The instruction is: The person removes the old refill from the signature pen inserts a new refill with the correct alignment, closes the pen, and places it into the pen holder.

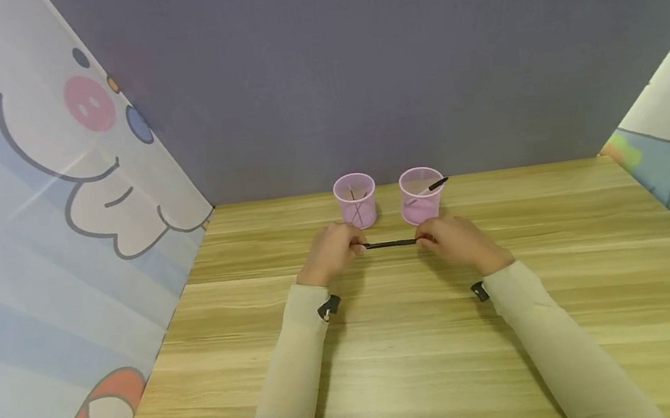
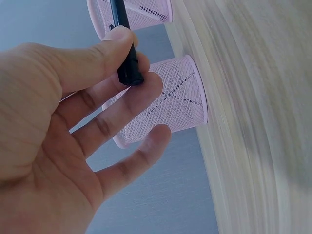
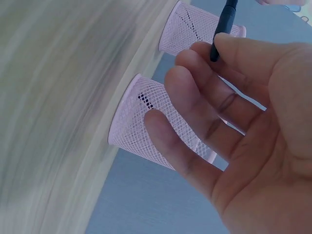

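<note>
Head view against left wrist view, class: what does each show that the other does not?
Only the head view: the right hand, both sleeves and the cartoon-printed panels. Only the left wrist view: the palm of the left hand and the mesh weave of the pink cups. Both: that hand pinching a black pen, two cups, the wooden table.

This is a small screened-off desk space, whether home or office unclear: a yellowish wood-grain worktop (image 1: 409, 370) against a plain dark-grey upright panel (image 1: 392, 65), pastel cartoon-printed side hangings (image 1: 19, 296), and round pink mesh cups (image 1: 420, 212).
</note>
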The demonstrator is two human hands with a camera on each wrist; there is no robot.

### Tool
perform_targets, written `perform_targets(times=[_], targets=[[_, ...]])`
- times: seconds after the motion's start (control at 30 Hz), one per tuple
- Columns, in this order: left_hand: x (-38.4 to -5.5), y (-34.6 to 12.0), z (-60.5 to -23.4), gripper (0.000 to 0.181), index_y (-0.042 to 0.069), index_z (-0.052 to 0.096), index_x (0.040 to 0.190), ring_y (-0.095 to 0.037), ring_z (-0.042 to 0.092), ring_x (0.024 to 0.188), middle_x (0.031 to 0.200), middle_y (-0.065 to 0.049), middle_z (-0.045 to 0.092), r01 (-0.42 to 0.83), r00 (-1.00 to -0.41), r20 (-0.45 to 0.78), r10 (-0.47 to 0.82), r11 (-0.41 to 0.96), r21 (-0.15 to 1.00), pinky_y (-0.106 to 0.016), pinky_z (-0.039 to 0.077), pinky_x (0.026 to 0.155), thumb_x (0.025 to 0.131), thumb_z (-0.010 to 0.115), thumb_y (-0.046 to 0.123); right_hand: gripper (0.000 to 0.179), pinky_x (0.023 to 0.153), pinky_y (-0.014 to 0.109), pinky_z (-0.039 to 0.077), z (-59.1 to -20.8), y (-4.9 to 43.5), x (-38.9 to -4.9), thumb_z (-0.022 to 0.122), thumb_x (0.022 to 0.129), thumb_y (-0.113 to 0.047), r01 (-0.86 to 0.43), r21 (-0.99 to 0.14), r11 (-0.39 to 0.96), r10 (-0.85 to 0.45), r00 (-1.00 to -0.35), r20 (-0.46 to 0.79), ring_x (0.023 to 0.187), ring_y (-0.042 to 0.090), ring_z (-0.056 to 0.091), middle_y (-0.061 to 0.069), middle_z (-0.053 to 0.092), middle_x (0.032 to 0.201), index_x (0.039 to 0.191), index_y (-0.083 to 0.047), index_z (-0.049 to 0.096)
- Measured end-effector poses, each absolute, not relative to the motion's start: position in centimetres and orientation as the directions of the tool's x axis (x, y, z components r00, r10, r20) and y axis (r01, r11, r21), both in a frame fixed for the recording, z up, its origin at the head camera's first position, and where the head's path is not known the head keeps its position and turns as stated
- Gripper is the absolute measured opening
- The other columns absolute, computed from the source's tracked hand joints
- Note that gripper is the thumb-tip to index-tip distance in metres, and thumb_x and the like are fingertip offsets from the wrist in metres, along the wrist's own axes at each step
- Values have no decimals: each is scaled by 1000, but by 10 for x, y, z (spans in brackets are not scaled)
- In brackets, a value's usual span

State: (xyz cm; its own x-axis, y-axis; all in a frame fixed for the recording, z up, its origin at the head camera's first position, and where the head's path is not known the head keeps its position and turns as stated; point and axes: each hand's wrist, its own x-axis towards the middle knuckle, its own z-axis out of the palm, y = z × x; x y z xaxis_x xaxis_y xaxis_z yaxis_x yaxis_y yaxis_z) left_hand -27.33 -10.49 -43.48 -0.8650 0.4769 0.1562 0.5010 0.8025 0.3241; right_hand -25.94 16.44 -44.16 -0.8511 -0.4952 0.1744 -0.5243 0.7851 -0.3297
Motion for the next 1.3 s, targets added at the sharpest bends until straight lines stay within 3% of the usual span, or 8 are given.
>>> perform_targets(times=[1.3], targets=[[-274, -104, -435, 4, 16, 79, 91, -13, 67, 83, 89, 3, 76, 500, -866, 160, 474, 806, 316, -34, 55, 76, 93, 75, 15, 4, 71, 46, 54, -432, 165, -253, 71, 94, -13, -501, -273, 821, -478, -865, 150, 76, 19, 63, -2, 69, 81, 93, -10, 74]])
